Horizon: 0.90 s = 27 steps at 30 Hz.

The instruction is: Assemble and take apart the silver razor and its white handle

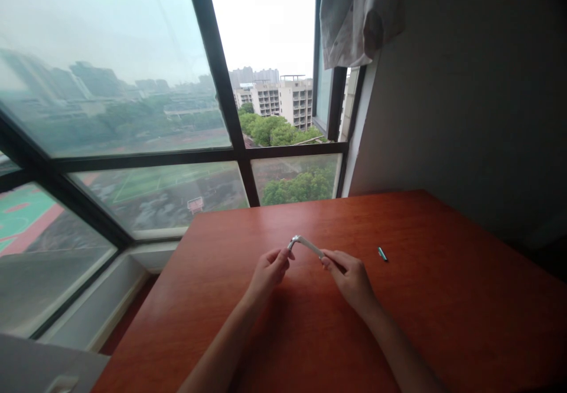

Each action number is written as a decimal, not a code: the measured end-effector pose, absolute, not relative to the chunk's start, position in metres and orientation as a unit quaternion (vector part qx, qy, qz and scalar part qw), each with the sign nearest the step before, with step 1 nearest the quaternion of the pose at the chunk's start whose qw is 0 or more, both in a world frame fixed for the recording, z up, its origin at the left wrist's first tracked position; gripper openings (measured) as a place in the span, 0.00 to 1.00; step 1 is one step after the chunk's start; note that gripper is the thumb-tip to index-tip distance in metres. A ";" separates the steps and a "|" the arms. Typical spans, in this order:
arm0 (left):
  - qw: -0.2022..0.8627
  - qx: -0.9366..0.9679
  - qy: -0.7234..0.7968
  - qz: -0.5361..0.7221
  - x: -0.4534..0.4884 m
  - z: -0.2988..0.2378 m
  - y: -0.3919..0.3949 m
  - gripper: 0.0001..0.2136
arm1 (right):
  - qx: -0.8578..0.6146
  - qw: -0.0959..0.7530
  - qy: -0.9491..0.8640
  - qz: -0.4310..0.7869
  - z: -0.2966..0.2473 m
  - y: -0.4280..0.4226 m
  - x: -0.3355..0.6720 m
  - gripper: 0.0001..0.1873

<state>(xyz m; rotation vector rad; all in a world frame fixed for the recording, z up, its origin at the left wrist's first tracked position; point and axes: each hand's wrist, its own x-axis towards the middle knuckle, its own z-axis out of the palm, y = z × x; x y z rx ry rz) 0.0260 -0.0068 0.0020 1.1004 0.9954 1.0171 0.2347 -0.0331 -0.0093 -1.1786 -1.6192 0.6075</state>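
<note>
Above the table, both hands hold a slim white and silver razor handle [310, 245], bent near its left end. My left hand [271, 268] pinches the short, dark silvery end between thumb and fingers. The longer pale end runs down to the right into my right hand [348, 273], whose fingers are closed round it. On the table to the right of my right hand lies a small green and dark piece [383, 254], shaped like a razor cartridge. My fingers partly hide both ends of the handle.
The reddish-brown wooden table [443, 298] spreads under my hands. Dark window frames [245, 155] rise beyond its far edge, with one pane open at the right. A pale cloth [349, 20] hangs at the top beside the grey wall [465, 85].
</note>
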 end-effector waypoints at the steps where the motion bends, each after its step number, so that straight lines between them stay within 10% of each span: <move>1: 0.609 0.492 0.437 0.443 0.026 0.001 -0.007 0.20 | -0.490 0.498 -0.664 0.268 -0.010 -0.033 0.235 0.14; 12: 0.421 0.622 0.477 0.456 0.029 0.001 -0.011 0.19 | -0.460 0.482 -0.558 0.495 -0.014 -0.031 0.231 0.27; 27: 0.347 0.678 0.474 0.442 0.026 0.006 -0.011 0.17 | -0.453 0.473 -0.554 0.514 -0.014 -0.032 0.232 0.27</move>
